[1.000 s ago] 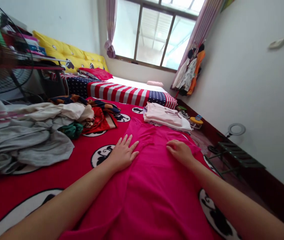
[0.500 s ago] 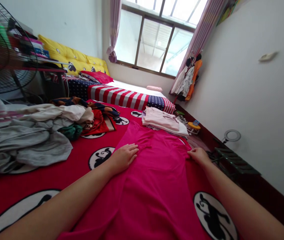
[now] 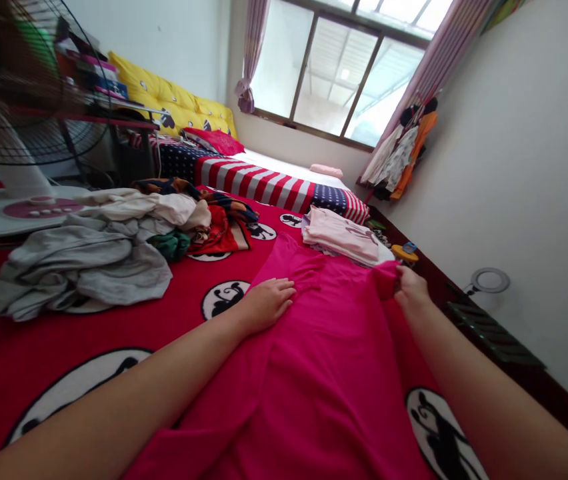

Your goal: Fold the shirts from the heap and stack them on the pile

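Note:
A bright pink garment (image 3: 314,360) lies spread on the red blanket (image 3: 199,370), which is patterned with black-and-white cat discs. My left hand (image 3: 268,303) rests flat on the garment's left side, fingers stretched out. With closed fingers, my right hand (image 3: 411,288) pinches the garment's far right edge and holds that bit of cloth slightly raised. Just beyond the garment sits a stack of folded clothes (image 3: 341,233), pale pink on top. To the left is a heap of loose clothes (image 3: 99,260) in grey, cream, green and red.
A standing fan (image 3: 29,180) is at the left. Farther back stands a bed with a flag-patterned cover (image 3: 254,187) below the window. Along the right wall are a ring light (image 3: 490,281), a small yellow stool (image 3: 404,253) and hanging clothes (image 3: 399,157).
My right hand has lifted the garment's right edge and moved it up and away. My left hand stays flat on the cloth. The whole view has shifted a little.

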The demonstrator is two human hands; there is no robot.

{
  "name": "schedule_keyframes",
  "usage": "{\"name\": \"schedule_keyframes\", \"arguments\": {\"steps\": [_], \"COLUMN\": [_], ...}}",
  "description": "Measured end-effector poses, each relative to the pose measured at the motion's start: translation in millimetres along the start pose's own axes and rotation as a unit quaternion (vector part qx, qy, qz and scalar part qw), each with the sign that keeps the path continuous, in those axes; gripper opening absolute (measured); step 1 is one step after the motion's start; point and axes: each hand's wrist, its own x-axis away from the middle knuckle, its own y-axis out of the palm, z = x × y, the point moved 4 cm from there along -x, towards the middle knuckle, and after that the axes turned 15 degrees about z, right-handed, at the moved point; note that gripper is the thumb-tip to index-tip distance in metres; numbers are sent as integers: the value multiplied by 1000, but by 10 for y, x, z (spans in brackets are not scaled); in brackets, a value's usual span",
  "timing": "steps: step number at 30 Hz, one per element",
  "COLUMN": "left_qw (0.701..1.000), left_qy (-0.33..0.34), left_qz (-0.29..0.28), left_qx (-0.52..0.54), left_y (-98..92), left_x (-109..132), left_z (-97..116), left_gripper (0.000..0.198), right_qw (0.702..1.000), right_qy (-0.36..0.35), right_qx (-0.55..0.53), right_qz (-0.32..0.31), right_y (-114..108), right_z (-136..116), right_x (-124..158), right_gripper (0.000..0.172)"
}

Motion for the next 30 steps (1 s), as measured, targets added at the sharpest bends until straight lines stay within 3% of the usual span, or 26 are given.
{"name": "schedule_keyframes", "arguments": {"steps": [3, 5, 7, 10, 14, 17, 21, 25, 30], "left_qw": [1000, 1000, 1000, 999, 999, 998, 998, 994, 987], "left_qy": [7, 8, 5, -2, -15, -28, -13, -5, -13], "left_qz": [6, 3, -1, 6, 10, 11, -36, -83, -99], "left_qx": [17, 24, 27, 38, 49, 56, 42, -75, -123], "left_y": [-16, -19, -18, -21, -6, -11, -76, -96, 247], "left_x": [4, 9, 13, 17, 30, 20, -139, -479, -808], "left_z": [-12, -34, -59, -81, -86, -107, -94, 69, 360], "left_gripper": [33, 33, 34, 36, 38, 38, 37, 53, 68], "right_qw": [995, 985, 968, 931, 893, 874, 859, 867, 875], "right_qy": [39, 19, -56, -166, -176, -160, -184, -225, -230], "right_qx": [4, 8, 25, 114, 255, 290, 329, 307, 256], "right_qz": [-97, -174, -243, -303, -326, -356, -348, -323, -342], "right_y": [276, 313, 171, -324, -1065, -1363, -1461, -1444, -1412], "right_z": [-190, -267, -288, -137, 216, 349, 359, 393, 529], "right_x": [221, 408, 603, 880, 1241, 1547, 1822, 1917, 1919], "right_gripper": [9, 15, 26, 30, 31, 29, 26, 18, 15]}}
